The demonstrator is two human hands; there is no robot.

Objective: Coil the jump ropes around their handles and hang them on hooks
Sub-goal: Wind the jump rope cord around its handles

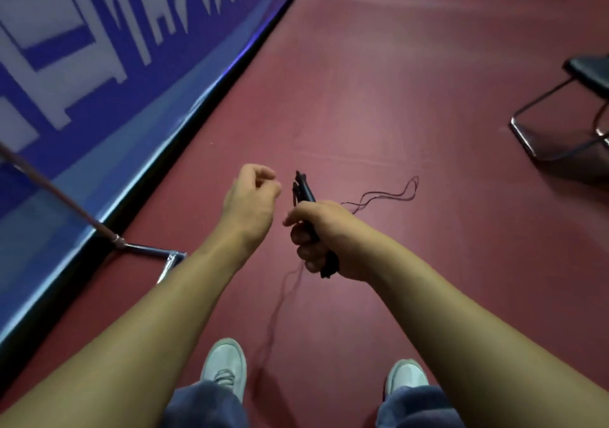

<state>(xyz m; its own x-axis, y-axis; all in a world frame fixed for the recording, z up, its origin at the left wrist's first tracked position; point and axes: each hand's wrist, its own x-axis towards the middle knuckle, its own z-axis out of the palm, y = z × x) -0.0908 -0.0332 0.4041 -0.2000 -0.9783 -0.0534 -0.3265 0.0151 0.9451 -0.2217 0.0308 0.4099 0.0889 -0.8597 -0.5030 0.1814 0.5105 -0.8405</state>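
My right hand point(324, 233) grips the black jump rope handles point(304, 188), held together and pointing up and away from me. The thin dark rope point(382, 195) trails from the handles in a loop over the red floor to the right, and another stretch of it hangs down from below my fist toward my feet. My left hand point(252, 197) hovers just left of the handle tops with its fingers curled and thumb near the fingertips; the frame does not show whether it pinches the rope.
A blue barrier with white lettering point(108, 65) runs along the left. A metal stand foot point(155, 253) with a slanted pole sits at its base. A black chair with a metal frame point(560, 114) stands at the right. My two white shoes point(224, 365) are on the red floor.
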